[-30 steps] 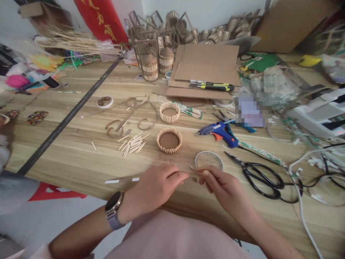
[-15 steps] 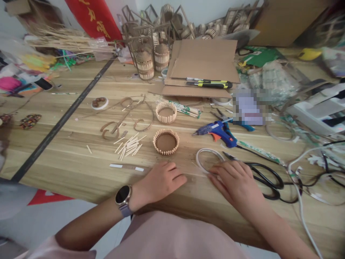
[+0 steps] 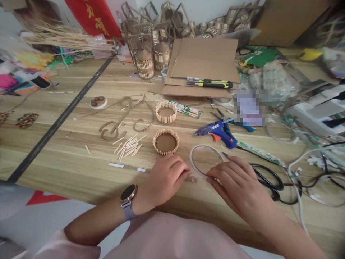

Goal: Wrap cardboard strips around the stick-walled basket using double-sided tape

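Head view: the left grip (image 3: 166,179) lies knuckles-up, fingers curled over a thin strip (image 3: 126,167) on the tabletop (image 3: 67,162); I cannot tell whether it pinches. The right grip (image 3: 237,183) is released, fingertips touching the tape ring (image 3: 206,146) just ahead.

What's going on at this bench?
A person is doing craft work at a cluttered wooden table. Their left hand bears down on a long strip lying flat near the table's edge. Their right hand lies open, fingertips on the near rim of a tape ring. Just beyond the hands stands a small stick-walled basket, with loose sticks to its left and a glue gun and scissors to its right.
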A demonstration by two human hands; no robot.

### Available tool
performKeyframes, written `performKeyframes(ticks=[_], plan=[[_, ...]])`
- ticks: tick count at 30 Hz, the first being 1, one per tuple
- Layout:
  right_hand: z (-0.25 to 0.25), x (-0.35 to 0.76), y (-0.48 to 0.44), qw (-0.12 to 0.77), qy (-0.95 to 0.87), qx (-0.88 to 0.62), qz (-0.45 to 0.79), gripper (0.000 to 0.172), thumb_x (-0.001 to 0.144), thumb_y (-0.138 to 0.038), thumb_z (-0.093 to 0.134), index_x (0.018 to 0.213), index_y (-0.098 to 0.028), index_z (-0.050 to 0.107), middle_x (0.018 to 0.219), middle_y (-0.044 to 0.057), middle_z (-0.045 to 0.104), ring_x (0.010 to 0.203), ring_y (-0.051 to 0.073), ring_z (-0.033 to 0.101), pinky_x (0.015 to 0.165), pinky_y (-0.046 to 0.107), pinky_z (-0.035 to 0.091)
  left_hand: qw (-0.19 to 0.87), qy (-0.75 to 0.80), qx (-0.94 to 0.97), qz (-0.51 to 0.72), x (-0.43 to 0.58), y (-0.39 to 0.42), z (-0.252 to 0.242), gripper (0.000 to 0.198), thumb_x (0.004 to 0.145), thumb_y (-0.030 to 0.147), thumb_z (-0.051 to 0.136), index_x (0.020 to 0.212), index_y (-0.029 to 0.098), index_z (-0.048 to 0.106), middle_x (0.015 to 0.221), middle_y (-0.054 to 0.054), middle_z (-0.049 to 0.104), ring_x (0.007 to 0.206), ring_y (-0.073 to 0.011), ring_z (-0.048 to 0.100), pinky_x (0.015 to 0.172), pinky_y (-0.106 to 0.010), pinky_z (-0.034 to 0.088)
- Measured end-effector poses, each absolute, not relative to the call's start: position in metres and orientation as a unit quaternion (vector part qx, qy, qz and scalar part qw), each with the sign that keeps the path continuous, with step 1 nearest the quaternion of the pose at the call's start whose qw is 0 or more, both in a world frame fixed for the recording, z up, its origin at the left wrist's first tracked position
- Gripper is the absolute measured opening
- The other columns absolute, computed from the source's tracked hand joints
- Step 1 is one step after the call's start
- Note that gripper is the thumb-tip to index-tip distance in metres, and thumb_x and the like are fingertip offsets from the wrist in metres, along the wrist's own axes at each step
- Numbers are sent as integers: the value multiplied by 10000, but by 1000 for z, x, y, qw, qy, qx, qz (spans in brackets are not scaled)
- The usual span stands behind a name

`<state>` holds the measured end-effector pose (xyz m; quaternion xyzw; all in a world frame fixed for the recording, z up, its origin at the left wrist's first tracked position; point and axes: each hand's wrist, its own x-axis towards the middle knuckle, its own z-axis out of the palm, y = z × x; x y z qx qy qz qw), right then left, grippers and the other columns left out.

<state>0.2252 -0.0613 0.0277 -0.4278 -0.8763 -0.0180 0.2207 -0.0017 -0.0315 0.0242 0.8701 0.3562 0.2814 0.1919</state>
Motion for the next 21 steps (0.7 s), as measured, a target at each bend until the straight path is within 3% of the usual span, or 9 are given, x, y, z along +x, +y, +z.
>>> performKeyframes(ticks=[3,6,9,12,15,18,21], plan=[[31,229,-61,226,-870,-435,-49,81,1011,-188,473,1000,-193,553,740,18,660,696,193,614,847,383,454,198,340,876,279,0,-36,29,194,992,202,515,836,139,612,803,-48,646,788,-186,558,725,-306,473],[39,233,-64,224,-860,-457,-23,128,1023,-226,448,1085,-199,556,837,45,673,746,195,652,723,322,495,212,316,883,276,-2,-42,36,222,1000,202,496,827,145,623,802,-46,661,767,-176,547,721,-299,459],[48,237,-69,202,-843,-493,71,217,1038,-284,391,980,-227,592,960,69,670,790,171,688,679,275,520,252,311,871,285,-6,-45,41,211,1006,198,482,897,142,654,848,-55,678,801,-171,565,755,-295,467],[55,239,-72,179,-811,-521,198,257,1011,-313,411,855,-249,605,850,40,663,706,160,667,635,263,508,326,339,834,287,-12,-47,37,216,1006,201,477,1064,148,679,897,-56,684,878,-171,598,809,-294,485],[58,241,-69,111,-764,-561,298,251,948,-341,470,755,-255,605,638,-2,608,544,151,564,526,263,423,385,397,790,266,-20,-52,26,254,983,224,518,1196,180,649,867,-27,679,836,-159,623,777,-280,508],[59,240,-57,6,-712,-592,378,264,878,-398,509,688,-243,607,580,-7,566,531,153,505,507,266,352,361,464,765,262,-28,-57,14,313,966,204,531,1272,164,583,905,-28,691,820,-158,637,773,-291,530],[55,235,-39,-50,-668,-590,451,288,828,-443,524,657,-224,599,616,0,554,588,157,491,534,263,335,262,418,830,259,-33,-58,-1,190,981,174,495,1092,143,647,959,-66,698,899,-200,629,824,-348,539]])
